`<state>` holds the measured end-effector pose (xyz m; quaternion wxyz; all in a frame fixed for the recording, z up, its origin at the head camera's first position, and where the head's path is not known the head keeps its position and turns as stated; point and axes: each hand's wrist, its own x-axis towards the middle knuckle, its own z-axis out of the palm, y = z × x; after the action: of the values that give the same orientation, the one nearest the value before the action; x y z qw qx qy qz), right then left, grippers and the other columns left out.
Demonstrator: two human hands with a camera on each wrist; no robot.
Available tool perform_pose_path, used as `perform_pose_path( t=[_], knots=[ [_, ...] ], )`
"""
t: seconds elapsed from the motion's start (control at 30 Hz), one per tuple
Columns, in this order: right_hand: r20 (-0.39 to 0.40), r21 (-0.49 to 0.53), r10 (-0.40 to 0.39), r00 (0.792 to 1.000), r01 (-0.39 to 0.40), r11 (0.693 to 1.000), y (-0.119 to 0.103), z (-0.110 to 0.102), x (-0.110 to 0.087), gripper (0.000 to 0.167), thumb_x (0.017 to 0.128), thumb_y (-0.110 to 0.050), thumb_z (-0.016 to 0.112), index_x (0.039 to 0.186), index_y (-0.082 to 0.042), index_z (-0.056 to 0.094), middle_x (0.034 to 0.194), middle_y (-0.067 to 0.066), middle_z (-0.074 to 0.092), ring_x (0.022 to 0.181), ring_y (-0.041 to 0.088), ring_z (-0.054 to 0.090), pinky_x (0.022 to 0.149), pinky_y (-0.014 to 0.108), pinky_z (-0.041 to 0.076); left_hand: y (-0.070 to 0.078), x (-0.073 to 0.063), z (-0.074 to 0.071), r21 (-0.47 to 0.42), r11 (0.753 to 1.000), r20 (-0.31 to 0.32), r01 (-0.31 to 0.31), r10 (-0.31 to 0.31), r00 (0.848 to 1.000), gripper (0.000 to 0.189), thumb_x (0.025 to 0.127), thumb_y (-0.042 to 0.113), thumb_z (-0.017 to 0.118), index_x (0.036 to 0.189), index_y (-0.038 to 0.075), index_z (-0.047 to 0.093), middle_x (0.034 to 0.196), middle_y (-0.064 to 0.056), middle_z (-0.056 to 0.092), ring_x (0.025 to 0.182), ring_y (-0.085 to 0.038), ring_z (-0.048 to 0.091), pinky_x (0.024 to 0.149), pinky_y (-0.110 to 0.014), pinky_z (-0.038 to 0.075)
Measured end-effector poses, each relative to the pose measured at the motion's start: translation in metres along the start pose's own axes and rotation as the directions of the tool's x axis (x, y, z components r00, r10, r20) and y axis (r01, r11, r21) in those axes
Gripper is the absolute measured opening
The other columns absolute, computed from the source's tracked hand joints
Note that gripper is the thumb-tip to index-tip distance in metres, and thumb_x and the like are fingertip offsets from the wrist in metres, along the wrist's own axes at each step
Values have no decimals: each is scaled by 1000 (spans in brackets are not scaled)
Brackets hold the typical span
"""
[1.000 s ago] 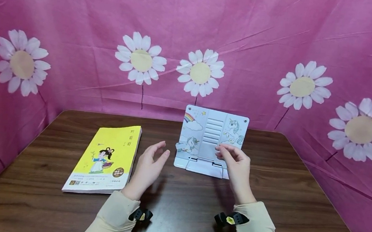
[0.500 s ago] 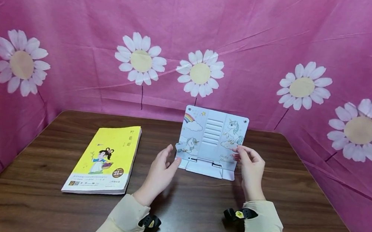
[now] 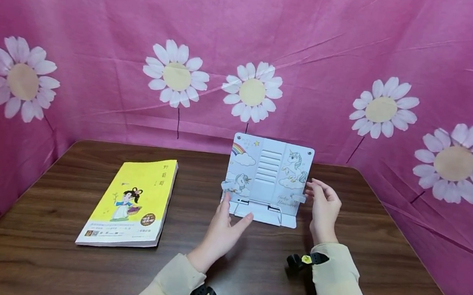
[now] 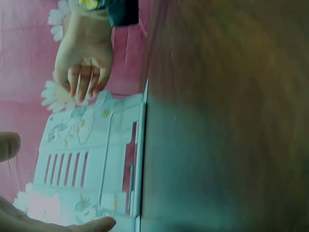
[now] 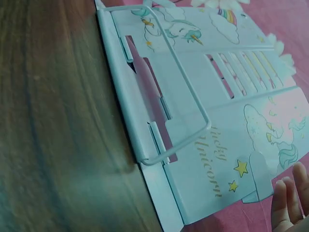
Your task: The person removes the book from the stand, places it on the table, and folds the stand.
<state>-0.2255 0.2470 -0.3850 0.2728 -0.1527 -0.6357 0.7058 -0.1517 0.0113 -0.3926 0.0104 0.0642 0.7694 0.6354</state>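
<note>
Left grip (image 3: 224, 232) spread, right grip (image 3: 325, 212) loosely parted, both near the unicorn stand (image 3: 264, 193), contact unclear.

Left hand (image 3: 225, 229) moved right, toward the stand (image 3: 265, 188); stand's lower left corner now right behind its fingers, was apart from them 1 s ago. Book (image 3: 138, 195), just beside that hand at first, now well apart to its left. Right hand (image 3: 325, 210) shifted right, off the stand's front; stand now lies just left of its fingertips. Clear clip (image 3: 298, 198) now visible sticking past stand's right edge, near those fingertips. Printed lettering (image 3: 283, 200), hidden by right hand 1 s ago, now shows left of it.
</note>
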Motion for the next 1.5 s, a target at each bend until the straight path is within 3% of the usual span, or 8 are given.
perform_pose_path(
  t=[0.1, 0.2, 0.4, 0.5, 0.63, 0.8, 1.2, 1.5],
  knots=[
    [12, -12, 18, 1000, -18, 1000, 0, 1, 4, 9, 96, -12, 61, 97, -15, 70, 81, -9, 72, 74, 9, 65, 71, 18, 55, 0, -2, 6, -26, 999, 4, 20, -20, 1000, 95, 93, 33, 67, 157, -5, 7, 162, -27, 15, 143, -47, 30, 115, -58, 31],
    [45, -33, 46, 998, -44, 998, 0, 2, 7, 17, 98, -14, 57, 110, -7, 68, 84, -12, 71, 79, 8, 65, 77, 20, 55, 1, -4, 12, -38, 998, 8, 43, -43, 999, 100, 92, 35, 67, 158, -1, 1, 164, -23, 11, 150, -41, 17, 119, -58, 23],
    [118, -111, 141, 983, -128, 985, -2, 5, 15, 44, 104, -25, 48, 138, 2, 54, 97, -12, 66, 88, 3, 62, 96, 28, 51, 3, -7, 23, -36, 995, 36, 89, -88, 995, 106, 91, 42, 67, 158, 3, -5, 165, -23, 7, 150, -43, 13, 118, -63, 20],
    [171, -165, 212, 962, -185, 969, -3, 7, 17, 54, 105, -37, 42, 145, -1, 47, 122, 1, 61, 106, 9, 59, 108, 33, 43, 3, -7, 27, -38, 994, 53, 105, -103, 993, 109, 91, 43, 67, 158, 3, -9, 165, -24, 3, 150, -46, 11, 118, -63, 19],
    [259, -206, 285, 923, -235, 950, -5, 9, 20, 69, 105, -51, 31, 154, -1, 32, 155, 17, 38, 138, 24, 40, 120, 39, 28, 3, -6, 32, -43, 992, 53, 119, -117, 992, 111, 90, 42, 68, 157, 3, -11, 165, -24, -2, 151, -45, 6, 119, -62, 16],
    [310, -236, 325, 894, -258, 937, -4, 8, 21, 77, 103, -58, 25, 157, -3, 20, 163, 15, 23, 150, 28, 23, 124, 44, 18, 1, -3, 35, -98, 981, 62, 167, -162, 985, 113, 90, 43, 68, 157, 5, -15, 165, -20, -9, 152, -41, -2, 121, -61, 11],
    [277, -263, 325, 904, -254, 931, -2, 4, 13, 78, 103, -58, 28, 157, -3, 23, 163, 16, 23, 151, 29, 21, 124, 48, 14, 0, 2, 41, -127, 968, 90, 216, -206, 974, 116, 89, 43, 69, 156, 9, -19, 164, -23, -15, 151, -41, -10, 121, -60, 7],
    [227, -212, 330, 916, -284, 935, 0, 3, 5, 76, 103, -56, 28, 155, -1, 28, 160, 19, 30, 149, 30, 27, 123, 48, 19, -3, 8, 37, -138, 971, 62, 197, -190, 980, 113, 89, 35, 70, 156, 6, -17, 163, -24, -14, 152, -40, -9, 122, -58, 7]
  ],
)
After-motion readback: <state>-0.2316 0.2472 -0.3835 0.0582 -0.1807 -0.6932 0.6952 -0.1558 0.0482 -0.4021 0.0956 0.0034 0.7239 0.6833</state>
